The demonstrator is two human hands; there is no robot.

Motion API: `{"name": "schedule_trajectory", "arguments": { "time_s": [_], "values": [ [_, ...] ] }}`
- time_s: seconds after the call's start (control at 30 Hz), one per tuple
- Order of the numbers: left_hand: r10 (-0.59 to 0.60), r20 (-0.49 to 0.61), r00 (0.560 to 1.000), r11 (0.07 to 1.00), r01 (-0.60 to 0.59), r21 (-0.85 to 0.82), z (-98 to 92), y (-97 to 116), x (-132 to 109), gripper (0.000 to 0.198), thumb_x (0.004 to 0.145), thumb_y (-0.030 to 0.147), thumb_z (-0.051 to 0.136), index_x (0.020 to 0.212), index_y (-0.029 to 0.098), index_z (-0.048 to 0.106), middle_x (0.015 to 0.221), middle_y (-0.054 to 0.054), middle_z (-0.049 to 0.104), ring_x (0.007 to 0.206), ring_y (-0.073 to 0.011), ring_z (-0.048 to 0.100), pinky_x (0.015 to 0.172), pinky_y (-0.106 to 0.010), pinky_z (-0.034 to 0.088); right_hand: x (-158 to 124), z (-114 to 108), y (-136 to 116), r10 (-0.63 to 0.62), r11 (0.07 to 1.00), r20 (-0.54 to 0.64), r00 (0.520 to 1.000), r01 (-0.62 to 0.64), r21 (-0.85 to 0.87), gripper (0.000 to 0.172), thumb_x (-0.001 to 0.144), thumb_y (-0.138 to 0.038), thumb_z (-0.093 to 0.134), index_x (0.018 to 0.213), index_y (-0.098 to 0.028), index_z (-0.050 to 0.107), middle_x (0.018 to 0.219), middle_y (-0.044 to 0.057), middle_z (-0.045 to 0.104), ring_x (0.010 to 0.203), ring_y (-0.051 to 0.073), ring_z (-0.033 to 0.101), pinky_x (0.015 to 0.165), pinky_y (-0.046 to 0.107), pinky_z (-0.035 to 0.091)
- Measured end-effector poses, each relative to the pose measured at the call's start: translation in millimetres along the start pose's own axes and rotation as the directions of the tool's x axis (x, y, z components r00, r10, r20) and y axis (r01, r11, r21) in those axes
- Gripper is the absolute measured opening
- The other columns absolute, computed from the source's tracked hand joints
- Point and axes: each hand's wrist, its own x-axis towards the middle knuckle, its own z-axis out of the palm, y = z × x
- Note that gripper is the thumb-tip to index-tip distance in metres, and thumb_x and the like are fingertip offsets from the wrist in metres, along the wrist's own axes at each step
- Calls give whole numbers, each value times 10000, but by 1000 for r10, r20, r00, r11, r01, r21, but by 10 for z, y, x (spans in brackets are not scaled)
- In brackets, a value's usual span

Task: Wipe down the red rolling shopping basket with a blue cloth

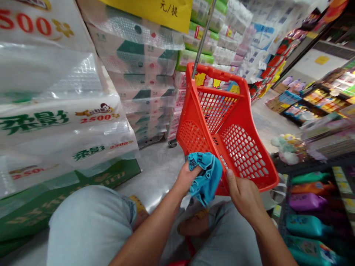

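Observation:
A crumpled blue cloth (206,177) with dark printing is bunched in my left hand (188,177), whose fingers are closed round it. The cloth lies against the near left rim of a red plastic shopping basket (191,136) with perforated walls and a moulded handle at the far end. My right hand (244,192) grips the basket's near rim, thumb on top and the other fingers mostly hidden below. The basket is tilted before my knees, and I see nothing inside it. A metal pole (203,40) rises beside its far left corner.
Wrapped paper packs (63,122) are stacked high on the left, with more tissue packs (146,62) behind. Bottles (307,201) fill a low shelf on the right. A yellow price sign (155,14) hangs above. Grey floor (158,166) shows between the stacks and basket.

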Motion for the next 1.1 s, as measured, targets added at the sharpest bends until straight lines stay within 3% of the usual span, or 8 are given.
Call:
{"name": "schedule_trajectory", "arguments": {
  "time_s": [0.17,0.3,0.43,0.53,0.7,0.93,1.0,1.1],
  "values": [
    [172,-151,973,958,-129,255,2,-82,257,257,801,217,649,1057,197,646,1120,-77,705,1142,-258,622,1130,-498,415,-26,11,-88,-44,999,-40,998,43,-32,774,1060,-510,108,599,-192,641,601,139,680,554,198,628,546,323,247],
    [309,-191,932,904,-225,364,228,-165,-101,421,861,194,542,1281,186,537,1326,-133,593,1290,-258,534,1191,-509,348,-2,-31,-139,-77,997,38,996,76,22,790,1052,-546,92,599,-200,639,599,119,684,549,194,630,531,311,271],
    [462,-96,882,786,-357,505,354,-297,-433,564,923,291,550,1450,181,383,1481,-161,457,1400,-255,443,1203,-471,359,1,-36,-201,-73,997,81,994,71,27,774,1059,-516,91,713,-184,699,710,136,737,615,206,675,536,301,308],
    [558,-14,829,658,-432,616,267,-366,-253,494,943,281,511,1414,175,409,1396,-165,512,1333,-255,503,1142,-464,437,-48,12,-229,-55,995,-24,998,53,-82,754,1069,-460,107,722,-163,707,700,162,728,608,222,675,537,308,292],
    [588,-67,806,653,-424,627,142,-217,199,383,978,246,385,1343,159,465,1275,-174,554,1256,-274,535,1096,-526,451,-151,70,-180,-131,981,-122,984,111,-159,743,1078,-432,129,639,-162,664,587,136,677,508,185,614,523,301,248],
    [659,321,680,491,-712,502,95,-164,-292,384,894,384,548,1248,247,609,1198,-85,665,1117,-219,654,973,-333,554,-273,96,10,-215,975,-195,957,200,-94,705,1086,-427,173,576,-180,592,521,76,629,449,150,576,520,309,236],
    [651,250,716,529,-665,528,49,-166,-95,402,874,369,569,1250,231,602,1208,-97,655,1140,-240,636,1010,-378,534,-299,98,43,-232,972,-197,953,222,-71,691,1088,-423,185,559,-188,562,509,60,610,452,146,572,526,309,238],
    [624,-19,781,631,-489,602,17,-135,374,460,898,227,491,1356,184,480,1290,-143,579,1272,-273,537,1133,-514,414,-320,105,56,-245,969,-201,949,236,-65,674,1090,-414,200,549,-197,540,502,49,593,458,146,564,537,313,244]
  ]
}}
